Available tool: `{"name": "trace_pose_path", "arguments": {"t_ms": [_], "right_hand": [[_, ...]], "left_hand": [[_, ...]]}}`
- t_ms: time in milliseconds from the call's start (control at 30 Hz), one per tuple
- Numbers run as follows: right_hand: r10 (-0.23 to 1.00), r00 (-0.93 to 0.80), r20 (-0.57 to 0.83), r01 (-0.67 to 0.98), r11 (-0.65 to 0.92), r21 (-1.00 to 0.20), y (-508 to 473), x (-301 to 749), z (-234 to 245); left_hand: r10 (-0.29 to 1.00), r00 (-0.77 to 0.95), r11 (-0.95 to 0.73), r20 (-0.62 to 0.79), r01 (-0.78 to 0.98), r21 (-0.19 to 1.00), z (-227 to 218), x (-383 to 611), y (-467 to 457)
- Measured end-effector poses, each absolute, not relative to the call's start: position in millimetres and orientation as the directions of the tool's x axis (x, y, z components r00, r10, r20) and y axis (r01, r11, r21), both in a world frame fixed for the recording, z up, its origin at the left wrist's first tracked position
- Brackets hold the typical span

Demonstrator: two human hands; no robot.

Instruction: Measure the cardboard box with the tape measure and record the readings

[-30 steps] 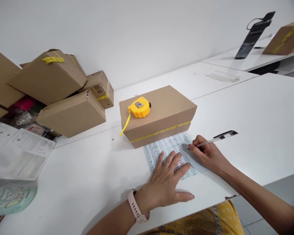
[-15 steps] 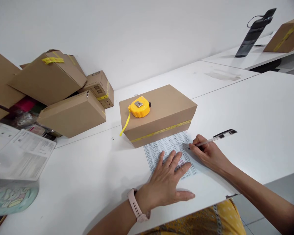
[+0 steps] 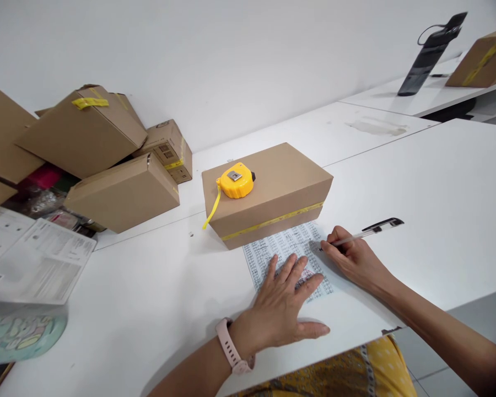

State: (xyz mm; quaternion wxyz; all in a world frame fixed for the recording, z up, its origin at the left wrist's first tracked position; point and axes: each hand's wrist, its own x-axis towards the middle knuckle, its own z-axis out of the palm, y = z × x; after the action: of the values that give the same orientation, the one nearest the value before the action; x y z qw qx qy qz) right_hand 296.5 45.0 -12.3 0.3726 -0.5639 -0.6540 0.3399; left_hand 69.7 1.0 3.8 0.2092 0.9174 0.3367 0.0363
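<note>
My left hand [image 3: 281, 300] lies flat with fingers spread on a sheet of paper [image 3: 259, 260] covered in rows of small writing. In my right hand [image 3: 352, 258] is a clear pen with a black cap [image 3: 370, 229], gripped between thumb and fingers, its tip at the sheet's right side. Just beyond the sheet stands a taped cardboard box [image 3: 273, 201], which seems to cover the far edge of the paper. On top of that box rests a yellow tape measure [image 3: 237, 181], its yellow strap hanging over the left edge.
Several cardboard boxes [image 3: 124, 193] are piled at the left. A white printed packet [image 3: 45, 262] and a pale green patterned item [image 3: 25, 333] lie nearer. A dark water bottle [image 3: 427, 58] and another taped box [image 3: 481, 60] stand at the far right of the white table [image 3: 417, 182].
My right hand and the pen have shifted very slightly to the right. My left hand, the box and the tape measure stay in place.
</note>
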Motion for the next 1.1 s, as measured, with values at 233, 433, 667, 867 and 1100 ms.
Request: {"name": "trace_pose_path", "arguments": {"t_ms": [233,433,667,867,1100], "right_hand": [[0.990,-0.098,0.100,0.490,0.136,-0.861,46.6,296.5,-15.6],[0.994,-0.083,0.072,0.486,0.103,-0.868,45.3,296.4,-12.1],[0.995,-0.056,0.087,0.498,0.103,-0.861,44.9,296.6,-11.3],[0.993,-0.070,0.092,0.485,0.115,-0.867,45.8,296.3,-12.2],[0.997,-0.031,0.064,0.492,0.071,-0.868,45.5,296.4,-13.0]], "left_hand": [[0.633,0.770,-0.678,-0.082,0.603,0.421,3.4,69.5,0.5],[0.631,0.773,-0.688,-0.067,0.598,0.412,3.7,69.7,1.0],[0.632,0.773,-0.691,-0.063,0.599,0.404,1.5,69.4,1.1],[0.631,0.774,-0.696,-0.055,0.596,0.400,0.7,69.0,1.6],[0.635,0.770,-0.688,-0.062,0.600,0.409,3.4,69.6,1.2]]}}
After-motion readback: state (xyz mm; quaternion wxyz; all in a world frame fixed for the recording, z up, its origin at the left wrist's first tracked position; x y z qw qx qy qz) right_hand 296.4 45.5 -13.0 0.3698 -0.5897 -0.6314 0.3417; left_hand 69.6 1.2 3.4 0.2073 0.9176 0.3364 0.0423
